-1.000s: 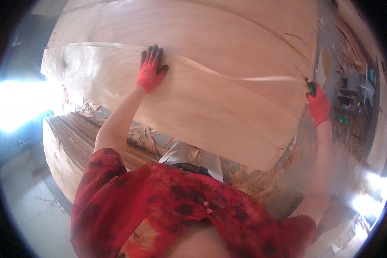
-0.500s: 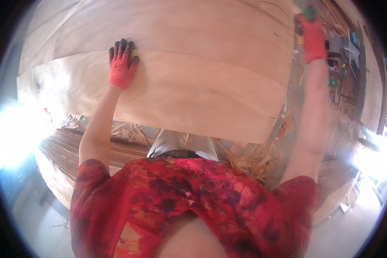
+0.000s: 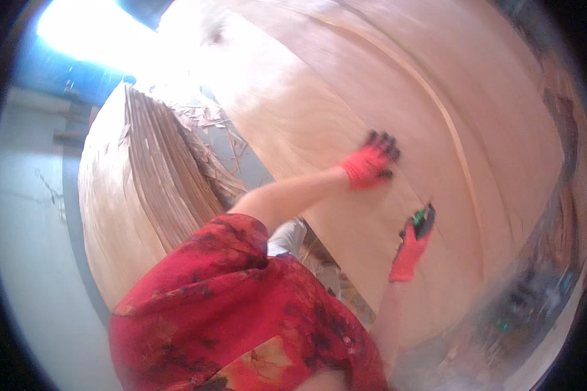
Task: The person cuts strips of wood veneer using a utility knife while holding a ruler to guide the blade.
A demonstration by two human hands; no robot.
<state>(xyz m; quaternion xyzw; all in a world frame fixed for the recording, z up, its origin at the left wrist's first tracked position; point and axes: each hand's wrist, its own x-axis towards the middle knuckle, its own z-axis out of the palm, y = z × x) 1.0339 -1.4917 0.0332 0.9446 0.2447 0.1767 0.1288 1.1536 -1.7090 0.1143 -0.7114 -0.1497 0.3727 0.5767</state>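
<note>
A large thin sheet of pale wood veneer [image 3: 372, 85] fills the upper right of the head view. My left hand [image 3: 372, 159], in a red glove with dark fingertips, lies flat on the sheet with fingers spread. My right hand [image 3: 412, 244], also red-gloved, is just below it against the same sheet, closed around a small green and black object [image 3: 426, 217]. What that object is I cannot make out. The two hands are a short span apart. My red patterned sleeve and shoulder cover the lower middle.
A tall stack of veneer sheets [image 3: 143, 195] stands at the left, with torn wood scraps [image 3: 209, 133] on the floor beside it. Grey floor [image 3: 26, 228] runs along the left. Glare whites out the upper left. Blurred clutter [image 3: 535, 300] sits at the lower right.
The view has swung round to the left. My hands, which held the sheet far apart near its opposite edges, now lie close together on its face.
</note>
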